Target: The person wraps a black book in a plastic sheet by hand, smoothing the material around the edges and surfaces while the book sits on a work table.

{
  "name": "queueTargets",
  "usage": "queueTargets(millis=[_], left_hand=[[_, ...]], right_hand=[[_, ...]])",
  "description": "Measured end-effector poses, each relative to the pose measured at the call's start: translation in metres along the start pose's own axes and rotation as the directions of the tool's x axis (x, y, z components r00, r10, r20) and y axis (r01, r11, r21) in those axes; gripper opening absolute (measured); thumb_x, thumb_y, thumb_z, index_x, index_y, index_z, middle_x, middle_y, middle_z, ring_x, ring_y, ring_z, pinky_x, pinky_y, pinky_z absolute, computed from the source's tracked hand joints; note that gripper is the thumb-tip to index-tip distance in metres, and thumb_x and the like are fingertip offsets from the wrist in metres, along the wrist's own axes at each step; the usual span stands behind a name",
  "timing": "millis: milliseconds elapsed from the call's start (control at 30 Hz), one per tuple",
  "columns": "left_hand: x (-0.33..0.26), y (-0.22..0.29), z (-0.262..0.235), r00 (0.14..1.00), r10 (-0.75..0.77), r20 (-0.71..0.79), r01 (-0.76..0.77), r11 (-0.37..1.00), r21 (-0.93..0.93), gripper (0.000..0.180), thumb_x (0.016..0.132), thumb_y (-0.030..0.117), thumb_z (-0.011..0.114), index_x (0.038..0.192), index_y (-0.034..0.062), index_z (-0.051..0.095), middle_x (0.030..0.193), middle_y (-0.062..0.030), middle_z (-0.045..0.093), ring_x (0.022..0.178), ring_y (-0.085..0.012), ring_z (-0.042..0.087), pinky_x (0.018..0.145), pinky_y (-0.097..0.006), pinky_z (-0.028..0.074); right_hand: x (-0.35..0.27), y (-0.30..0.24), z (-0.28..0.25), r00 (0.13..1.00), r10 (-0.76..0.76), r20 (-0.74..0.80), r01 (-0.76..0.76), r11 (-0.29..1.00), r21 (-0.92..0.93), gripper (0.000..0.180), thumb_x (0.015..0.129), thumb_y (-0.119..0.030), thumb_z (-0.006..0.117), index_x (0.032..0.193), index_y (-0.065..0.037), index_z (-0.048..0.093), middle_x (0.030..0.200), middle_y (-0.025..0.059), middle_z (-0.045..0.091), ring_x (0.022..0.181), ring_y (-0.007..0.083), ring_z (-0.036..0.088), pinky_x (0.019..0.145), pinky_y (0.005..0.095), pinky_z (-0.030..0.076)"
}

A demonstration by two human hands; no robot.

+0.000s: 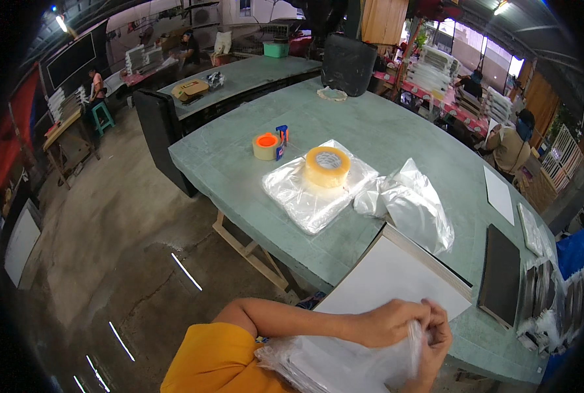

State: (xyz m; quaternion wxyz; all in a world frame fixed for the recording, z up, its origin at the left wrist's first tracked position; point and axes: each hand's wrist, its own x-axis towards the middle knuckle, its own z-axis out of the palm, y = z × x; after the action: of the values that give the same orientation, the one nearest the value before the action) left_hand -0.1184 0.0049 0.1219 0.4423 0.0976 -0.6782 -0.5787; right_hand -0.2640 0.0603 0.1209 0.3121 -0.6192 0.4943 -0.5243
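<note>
Beyond the hands, a white board (390, 275) is laid on the green table (239, 164), with crumpled plastic bags (413, 206) and a tape roll (327, 166) farther off. A clear plastic bag (344, 360) is pinched shut-fingered by the left hand (387, 322) and right hand (436, 340), close together.

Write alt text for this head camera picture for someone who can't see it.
Two hands, left hand and right hand, pinch a clear plastic bag over a white board on a green table. Farther off lie a tape roll on stacked bags.
</note>
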Motion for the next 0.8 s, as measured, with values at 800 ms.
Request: queueTargets(millis=[800], left_hand=[[-0.005,-0.006,-0.055,0.62,-0.238,0.748,0.312,0.949,0.044,0.028,0.086,0.028,0.048,0.08,0.0002,0.051,0.068,-0.0031,0.054,0.064,-0.0108,0.052,0.061,-0.026,0.042]], right_hand=[[-0.003,-0.018,-0.058,0.944,0.274,0.184,-0.327,0.855,0.402,0.034,0.071,-0.029,0.062,0.088,-0.001,0.053,0.084,0.0146,0.056,0.08,0.026,0.054,0.071,0.0363,0.043]])
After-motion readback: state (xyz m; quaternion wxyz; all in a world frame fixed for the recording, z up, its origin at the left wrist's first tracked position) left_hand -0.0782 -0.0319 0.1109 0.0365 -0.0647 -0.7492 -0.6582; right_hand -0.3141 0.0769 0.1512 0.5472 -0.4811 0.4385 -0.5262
